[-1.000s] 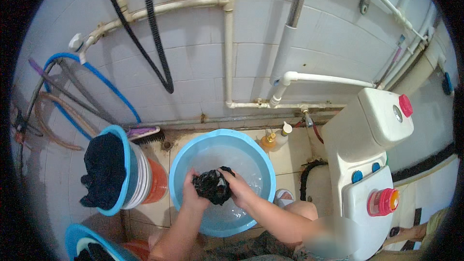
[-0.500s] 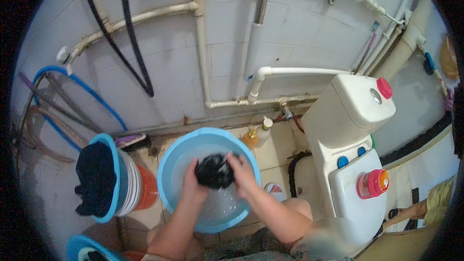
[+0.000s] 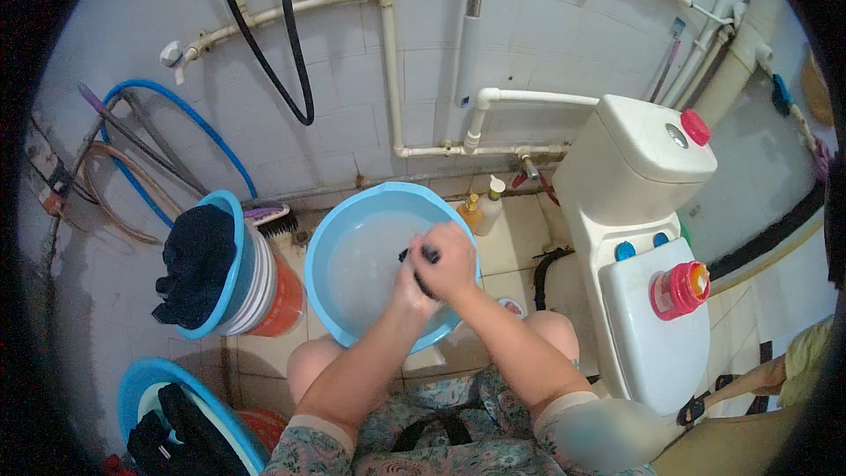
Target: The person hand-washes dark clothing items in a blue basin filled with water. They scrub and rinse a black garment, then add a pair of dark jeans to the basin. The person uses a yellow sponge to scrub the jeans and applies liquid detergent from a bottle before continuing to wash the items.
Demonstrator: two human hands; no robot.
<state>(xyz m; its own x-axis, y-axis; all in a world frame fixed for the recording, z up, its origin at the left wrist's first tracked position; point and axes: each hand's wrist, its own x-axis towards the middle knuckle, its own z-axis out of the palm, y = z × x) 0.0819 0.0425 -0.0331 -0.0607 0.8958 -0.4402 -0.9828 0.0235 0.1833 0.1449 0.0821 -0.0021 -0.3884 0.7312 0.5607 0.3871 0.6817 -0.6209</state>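
Note:
A light-blue basin (image 3: 319, 291) on the floor holds cloudy water. Over its right side, both of my hands are pressed together round a small black cloth (image 3: 429, 253), wet and bunched up. My right hand (image 3: 451, 257) is wrapped over it from above, fingers closed. Just below and to the left, my left hand (image 3: 412, 293) grips the same cloth; its fingers are partly hidden behind the right hand. Only small dark bits of the cloth show between the hands, so its exact kind cannot be made out.
Left of the basin stands a blue-rimmed bucket (image 3: 231, 286) with dark clothes (image 3: 198, 256). A blue tub (image 3: 132, 376) at lower left holds black clothes (image 3: 189, 427). Pump bottles (image 3: 487, 210) stand by the wall; a toilet (image 3: 648, 167) bears a pink jar (image 3: 674, 293). Another person's arm (image 3: 738, 390) shows at right.
My hands have come together and squeezed the black cloth, which was a loose ball between them, into a small bundle. They have shifted toward the basin's right side. The view has tilted downward.

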